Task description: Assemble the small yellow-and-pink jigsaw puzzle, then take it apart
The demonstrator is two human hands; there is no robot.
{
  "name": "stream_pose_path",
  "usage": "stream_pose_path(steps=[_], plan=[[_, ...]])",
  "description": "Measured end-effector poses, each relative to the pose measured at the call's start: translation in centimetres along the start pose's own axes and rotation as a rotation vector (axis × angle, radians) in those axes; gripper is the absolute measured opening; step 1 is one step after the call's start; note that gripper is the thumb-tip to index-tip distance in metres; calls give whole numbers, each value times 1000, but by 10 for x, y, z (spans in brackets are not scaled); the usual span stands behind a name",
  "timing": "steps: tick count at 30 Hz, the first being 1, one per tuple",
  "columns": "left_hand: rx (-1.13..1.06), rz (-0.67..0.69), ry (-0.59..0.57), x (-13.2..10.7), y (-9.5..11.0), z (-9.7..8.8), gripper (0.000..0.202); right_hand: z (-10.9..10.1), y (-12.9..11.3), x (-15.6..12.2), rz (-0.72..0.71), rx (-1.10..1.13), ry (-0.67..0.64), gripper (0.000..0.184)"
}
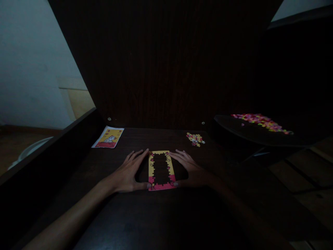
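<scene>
Your left hand [130, 172] and right hand [189, 168] lie open and flat on the dark table [156, 215], flanking the yellow-and-pink puzzle frame [151, 166] at centre, thumbs touching its near corners. Picture card [108, 137] back left; its print is too dim to read. Small heap of loose pieces [195, 139] back right. More coloured pieces [260, 121] lie on a side surface, well apart.

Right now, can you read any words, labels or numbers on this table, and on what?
No text can be read.
Puzzle border: pattern only, no words.
Picture card: drawing only; any print too small and dim.
Loose pieces: too small to tell.
</scene>
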State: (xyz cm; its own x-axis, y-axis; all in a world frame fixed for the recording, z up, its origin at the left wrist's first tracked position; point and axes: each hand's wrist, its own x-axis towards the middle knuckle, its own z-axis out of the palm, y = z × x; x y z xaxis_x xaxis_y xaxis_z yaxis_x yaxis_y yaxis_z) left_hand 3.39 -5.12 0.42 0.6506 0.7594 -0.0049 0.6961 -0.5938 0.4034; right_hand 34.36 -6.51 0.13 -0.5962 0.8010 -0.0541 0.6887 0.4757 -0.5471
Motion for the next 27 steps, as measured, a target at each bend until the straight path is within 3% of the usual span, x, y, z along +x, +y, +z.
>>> stream_pose_path(steps=[20,27], plan=[[36,-31,-26,1,1,0,117,1,1,2,16,6,5,113],[48,-7,27,0,-2,0,111,0,-1,1,36,33,18,111]])
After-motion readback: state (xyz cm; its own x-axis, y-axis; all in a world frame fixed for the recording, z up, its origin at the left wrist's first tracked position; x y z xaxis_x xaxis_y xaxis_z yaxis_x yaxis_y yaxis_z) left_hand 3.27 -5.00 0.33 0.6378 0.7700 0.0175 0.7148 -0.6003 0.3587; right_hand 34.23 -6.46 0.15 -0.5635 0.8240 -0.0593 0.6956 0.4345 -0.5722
